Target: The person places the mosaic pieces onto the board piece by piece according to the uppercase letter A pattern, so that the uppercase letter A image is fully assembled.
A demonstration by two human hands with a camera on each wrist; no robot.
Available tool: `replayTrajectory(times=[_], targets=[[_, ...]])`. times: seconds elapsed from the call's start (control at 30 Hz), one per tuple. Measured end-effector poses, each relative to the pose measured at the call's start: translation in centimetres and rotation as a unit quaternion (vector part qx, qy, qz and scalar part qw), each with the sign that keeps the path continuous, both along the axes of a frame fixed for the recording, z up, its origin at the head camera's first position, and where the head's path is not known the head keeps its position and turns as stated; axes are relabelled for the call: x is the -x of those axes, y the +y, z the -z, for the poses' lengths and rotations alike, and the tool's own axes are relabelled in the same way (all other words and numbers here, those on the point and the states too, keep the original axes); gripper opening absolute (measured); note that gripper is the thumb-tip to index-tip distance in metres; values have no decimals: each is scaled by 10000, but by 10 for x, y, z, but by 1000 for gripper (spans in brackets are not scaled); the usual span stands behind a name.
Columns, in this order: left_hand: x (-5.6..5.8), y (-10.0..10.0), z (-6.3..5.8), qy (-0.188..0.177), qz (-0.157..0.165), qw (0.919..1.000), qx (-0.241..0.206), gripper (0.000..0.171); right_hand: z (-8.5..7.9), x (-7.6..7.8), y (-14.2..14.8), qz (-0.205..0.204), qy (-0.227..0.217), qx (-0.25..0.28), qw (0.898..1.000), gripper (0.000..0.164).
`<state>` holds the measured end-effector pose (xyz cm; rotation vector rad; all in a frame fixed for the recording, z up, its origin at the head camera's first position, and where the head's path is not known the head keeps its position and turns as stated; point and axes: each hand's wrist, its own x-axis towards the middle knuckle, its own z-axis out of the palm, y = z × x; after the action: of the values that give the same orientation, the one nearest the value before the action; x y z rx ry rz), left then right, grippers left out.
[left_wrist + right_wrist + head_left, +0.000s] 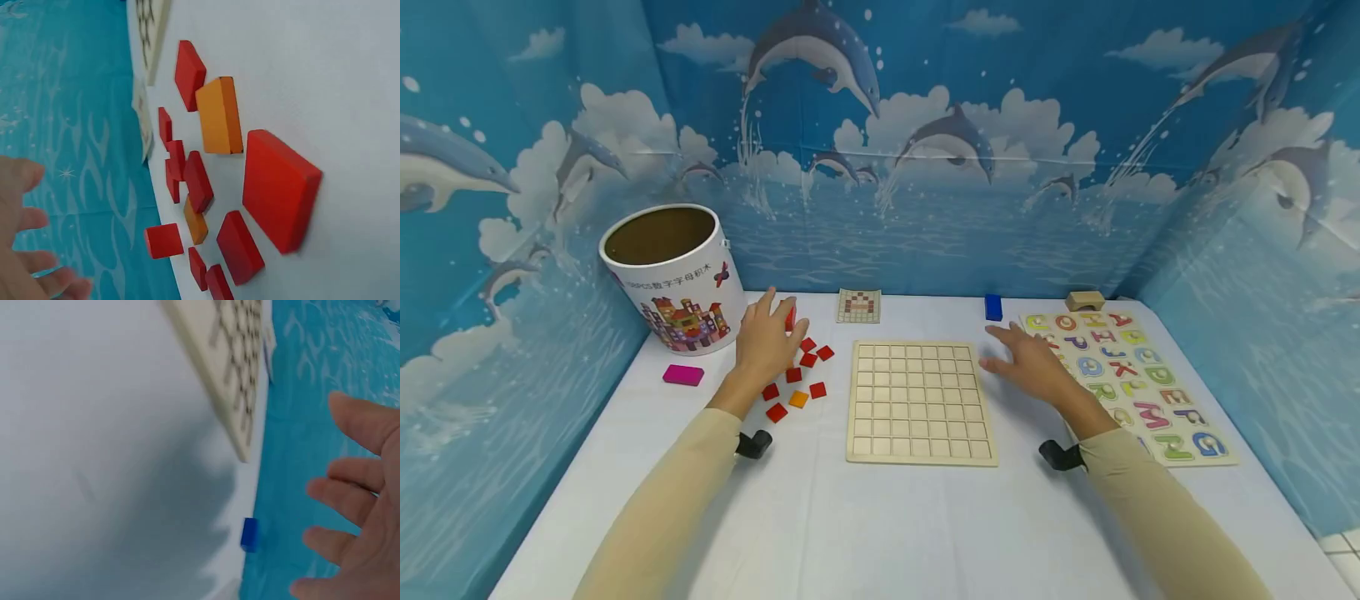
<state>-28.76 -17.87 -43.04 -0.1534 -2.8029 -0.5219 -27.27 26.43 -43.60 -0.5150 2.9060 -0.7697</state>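
My left hand (pixel 765 337) hovers with spread fingers over the far end of a scatter of red square tiles (pixel 817 390). Among them lies an orange tile (pixel 798 400); the left wrist view shows a second orange tile (pixel 195 220) farther back. A red block (pixel 791 318) stands upright, partly hidden by the left fingers. Between the hands lies a wooden grid board (pixel 917 400) with bare squares. To its right, my right hand (pixel 1026 362) is held above the table, fingers loosely extended and holding nothing. Its fingertips point toward a blue block (pixel 993 307).
A white bucket (pixel 700 312) stands at the back left, with a magenta block (pixel 683 375) before it. A small pattern card (pixel 859 307) lies behind the board. On the right are an alphabet puzzle board (pixel 1131 387) and a wooden arch block (pixel 1085 301). A dolphin-print curtain (pixel 925 225) borders the table.
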Motion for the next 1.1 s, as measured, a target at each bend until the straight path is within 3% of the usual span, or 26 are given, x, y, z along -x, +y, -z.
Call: replayTrajectory(times=[0.07, 0.13, 0.27, 0.37, 0.53, 0.67, 0.8, 0.93, 1.1], targets=[[-9, -6, 0, -305, -1, 9973, -662, 53, 9, -8, 2, -218, -277, -34, 9994, 74], [-18, -13, 2, -766, 6, 9881, -1335, 50, 16, -16, 3, -397, -417, -99, 9983, 73], [-33, -24, 7, -1726, -51, 9535, -2469, 47, 25, -30, 6, -565, -364, -232, 9975, 69], [-41, -34, 10, -2141, -119, 9374, -2742, 46, 30, -36, 5, -717, -285, -249, 9967, 63], [-52, -62, 13, -2277, -446, 9305, -2836, 46, 34, -37, -1, -967, -180, -359, 9945, 60], [-47, -79, 14, -2221, -742, 9222, -3076, 46, 31, -37, -1, -1009, -173, -432, 9938, 58], [-26, -75, 18, -2304, -873, 9078, -3394, 48, 29, -38, 2, -917, -186, -482, 9944, 58], [-3, -62, 24, -2452, -1000, 9055, -3316, 50, 31, -38, 3, -893, -181, -515, 9945, 58], [9, -53, 29, -2528, -1190, 9311, -2345, 43, 33, -37, 0, -933, -139, -577, 9939, 58]])
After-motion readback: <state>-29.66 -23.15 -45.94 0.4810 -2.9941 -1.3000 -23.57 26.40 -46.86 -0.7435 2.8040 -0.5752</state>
